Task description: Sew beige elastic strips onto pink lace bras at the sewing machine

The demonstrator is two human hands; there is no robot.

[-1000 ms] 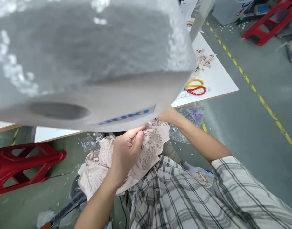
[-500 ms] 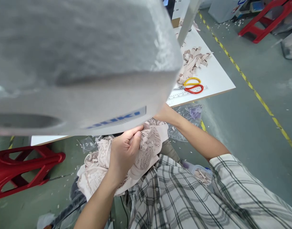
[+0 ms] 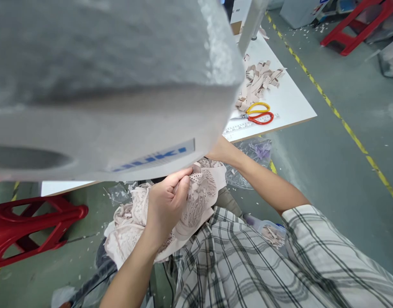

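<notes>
A big grey-white sewing machine head (image 3: 126, 115) with a blue JUKI label fills the upper left and hides its needle area. Just below its edge, my left hand (image 3: 167, 199) is closed, thumb and fingers pinching the pale pink lace fabric (image 3: 196, 196). The fabric lies bunched over my lap and runs up under the machine. My right hand (image 3: 218, 149) reaches to the far side of the lace; its fingers are hidden behind the machine, so I cannot see what they touch.
On the white table (image 3: 293, 109) at right lie scissors (image 3: 260, 113) with yellow and red handles, a clear ruler (image 3: 241, 125) and cut fabric strips (image 3: 259, 81). Red stools stand left (image 3: 32, 226) and far right (image 3: 360, 28). A plastic tub (image 3: 273, 233) holds scraps beside me.
The machine head sits slightly higher in the view, from a small shift of the camera. Both hands and the lace stay nearly in place.
</notes>
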